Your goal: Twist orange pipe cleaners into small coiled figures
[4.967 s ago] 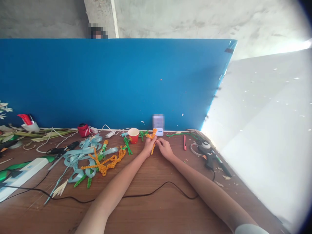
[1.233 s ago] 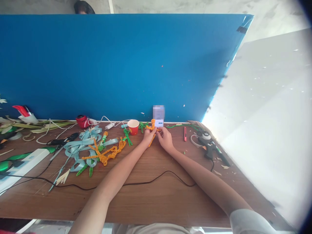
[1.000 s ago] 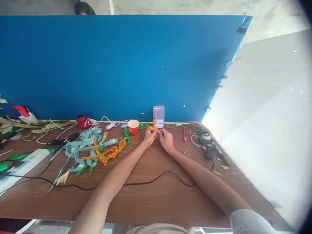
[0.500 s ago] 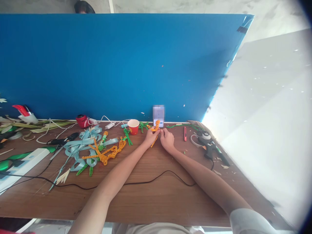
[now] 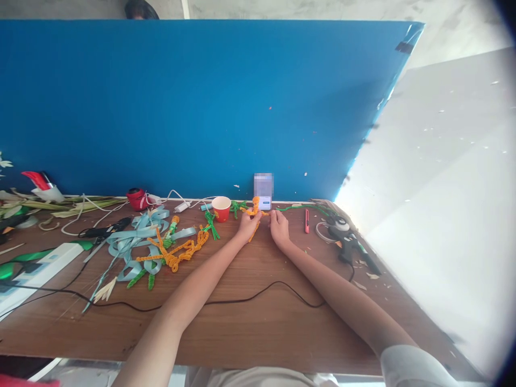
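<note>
Between my hands is an orange pipe-cleaner figure (image 5: 256,205), with a coiled upper part and thin limbs sticking out. My left hand (image 5: 248,226) is closed around its middle, and one orange strand hangs below the fingers. My right hand (image 5: 279,227) pinches the end of a limb that reaches to the right. Just behind the hands a phone (image 5: 264,191) leans upright against the blue panel. A red paper cup (image 5: 221,209) stands to the left, beside green pipe-cleaner pieces (image 5: 210,225).
Left lie more orange pipe-cleaner pieces (image 5: 174,262), a tangle of light blue ribbon (image 5: 137,242) and a white power strip (image 5: 44,277). At right are a red utility knife (image 5: 307,221) and a glue gun (image 5: 345,244). A black cable (image 5: 250,299) crosses the table in front.
My right hand has moved slightly right, away from the left, so an orange limb now shows between them. The figure's coiled top has shifted a little left and stands more upright.
</note>
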{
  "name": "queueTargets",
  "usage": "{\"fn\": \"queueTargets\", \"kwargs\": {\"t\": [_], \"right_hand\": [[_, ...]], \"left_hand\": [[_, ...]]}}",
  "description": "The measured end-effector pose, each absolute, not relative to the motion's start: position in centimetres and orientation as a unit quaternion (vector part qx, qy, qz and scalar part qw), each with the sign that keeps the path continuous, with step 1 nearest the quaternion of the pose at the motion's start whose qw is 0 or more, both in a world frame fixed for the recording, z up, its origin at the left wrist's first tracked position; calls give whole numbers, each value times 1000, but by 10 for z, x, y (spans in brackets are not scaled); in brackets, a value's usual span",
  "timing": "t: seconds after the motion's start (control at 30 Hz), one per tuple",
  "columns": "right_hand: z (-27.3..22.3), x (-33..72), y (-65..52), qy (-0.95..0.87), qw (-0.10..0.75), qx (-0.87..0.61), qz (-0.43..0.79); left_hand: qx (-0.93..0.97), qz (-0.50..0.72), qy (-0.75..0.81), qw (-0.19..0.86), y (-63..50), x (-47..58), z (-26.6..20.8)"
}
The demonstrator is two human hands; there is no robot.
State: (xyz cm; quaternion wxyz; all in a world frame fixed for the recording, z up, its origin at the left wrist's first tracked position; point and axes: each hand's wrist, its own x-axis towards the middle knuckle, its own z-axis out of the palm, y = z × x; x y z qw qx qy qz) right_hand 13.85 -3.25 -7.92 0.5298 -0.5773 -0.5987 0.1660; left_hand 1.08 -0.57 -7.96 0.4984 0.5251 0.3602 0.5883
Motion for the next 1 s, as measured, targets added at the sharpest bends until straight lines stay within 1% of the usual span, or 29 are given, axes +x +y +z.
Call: {"fn": "queueTargets", "kwargs": {"t": [0.1,0.23,0.43,0.73,0.87,1.0], "right_hand": [[-76,135,-35,-624,542,-541,157],[-74,131,-39,-666,527,-508,144],[-74,131,-46,-681,479,-546,90],[-72,131,-49,-680,413,-605,34],[-73,132,-47,-668,405,-624,36],[-73,134,-44,-656,421,-624,54]], "left_hand": [[505,601,360,504,-6,9,-78],[486,605,356,521,-3,9,-80],[472,589,365,545,2,7,-84],[514,591,321,533,-6,10,-78],[539,588,324,508,-7,11,-77],[562,585,328,485,-9,12,-77]]}}
